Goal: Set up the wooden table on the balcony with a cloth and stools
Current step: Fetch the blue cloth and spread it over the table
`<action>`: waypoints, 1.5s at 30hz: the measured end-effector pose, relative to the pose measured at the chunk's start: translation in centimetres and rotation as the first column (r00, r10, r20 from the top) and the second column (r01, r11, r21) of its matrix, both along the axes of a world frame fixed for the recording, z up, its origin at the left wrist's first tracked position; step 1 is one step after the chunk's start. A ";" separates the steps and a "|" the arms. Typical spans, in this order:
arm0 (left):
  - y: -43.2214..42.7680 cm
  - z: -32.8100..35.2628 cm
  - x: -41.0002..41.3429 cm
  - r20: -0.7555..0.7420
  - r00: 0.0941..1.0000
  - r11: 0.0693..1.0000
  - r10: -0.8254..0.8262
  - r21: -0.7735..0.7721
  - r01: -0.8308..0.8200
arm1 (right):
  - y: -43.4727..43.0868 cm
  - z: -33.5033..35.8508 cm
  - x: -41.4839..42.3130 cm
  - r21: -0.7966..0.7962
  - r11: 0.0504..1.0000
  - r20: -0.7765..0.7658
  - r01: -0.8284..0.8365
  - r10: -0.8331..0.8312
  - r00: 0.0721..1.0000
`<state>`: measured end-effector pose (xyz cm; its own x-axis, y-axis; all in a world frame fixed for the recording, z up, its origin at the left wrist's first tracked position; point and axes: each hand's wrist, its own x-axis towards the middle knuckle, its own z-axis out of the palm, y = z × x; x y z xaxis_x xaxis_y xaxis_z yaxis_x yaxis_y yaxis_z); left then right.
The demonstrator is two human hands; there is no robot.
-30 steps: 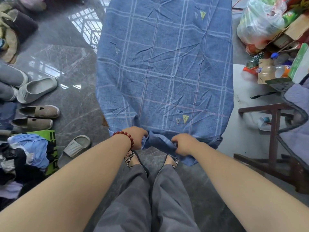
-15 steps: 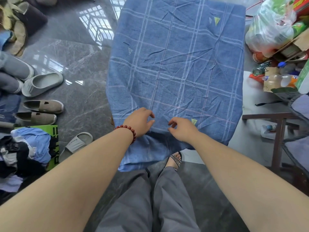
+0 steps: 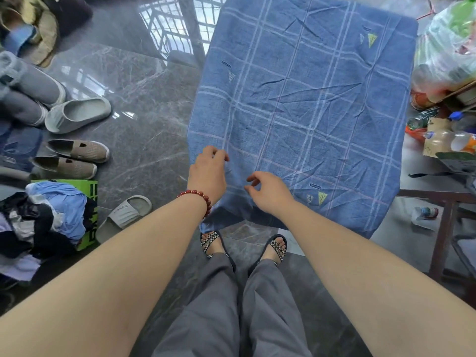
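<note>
A blue checked cloth (image 3: pixel 304 106) lies spread over the table, covering its whole top and hanging over the near edge; the table itself is hidden under it. My left hand (image 3: pixel 207 173), with a red bead bracelet at the wrist, hovers over the cloth's near left part with loosely curled fingers and holds nothing. Just to its right, my right hand (image 3: pixel 268 191) is over the near edge of the cloth, fingers relaxed and empty. A dark wooden stool (image 3: pixel 443 228) stands at the right, partly cut off by the frame.
Several shoes and slippers (image 3: pixel 77 114) lie on the grey marble floor at left, beside a clothes pile on a green box (image 3: pixel 90 210). Plastic bags, bottles and boxes (image 3: pixel 445 60) crowd the right side. My sandalled feet (image 3: pixel 244 246) stand just before the table.
Both hands let go of the cloth's near hanging edge, rose and moved onto the table top. The left hand has shifted left, and the hanging edge now drapes more evenly.
</note>
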<state>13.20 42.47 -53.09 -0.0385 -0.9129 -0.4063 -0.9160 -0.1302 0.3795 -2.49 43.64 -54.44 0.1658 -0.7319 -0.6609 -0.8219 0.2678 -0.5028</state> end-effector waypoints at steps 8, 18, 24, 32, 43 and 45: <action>-1.9 -0.2 2.6 -0.075 0.875 0.852 0.478 0.281 -0.442 | -1.3 0.4 4.3 -0.070 0.994 0.050 0.088 -0.085 0.995; -2.2 -0.7 1.2 -0.008 0.783 0.727 0.622 0.376 -0.574 | -0.9 0.4 4.9 -0.061 0.990 0.043 0.127 -0.125 0.991; -1.6 -1.1 3.0 -0.215 0.775 0.792 0.594 0.324 -0.517 | -0.3 0.6 4.7 -0.018 0.982 0.045 0.190 -0.189 0.981; -3.1 3.0 -0.3 -0.445 0.349 0.556 0.824 0.751 -0.355 | 0.0 3.1 5.1 0.104 0.934 0.205 0.341 -0.356 0.912; -1.5 -0.2 -3.6 -0.167 0.698 0.684 0.697 0.447 -0.576 | -0.6 2.5 2.0 0.094 0.663 0.064 0.743 -0.749 0.660; -1.6 -0.6 -4.0 -0.261 0.617 0.632 0.743 0.576 -0.518 | -0.7 2.2 1.7 0.125 0.608 0.103 0.784 -0.794 0.599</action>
<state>9.24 40.84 -53.68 0.2088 -0.5167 -0.8303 -0.2727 -0.8461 0.4579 -0.74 42.97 -52.22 -0.3672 -0.5806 -0.7267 -0.2009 0.8123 -0.5476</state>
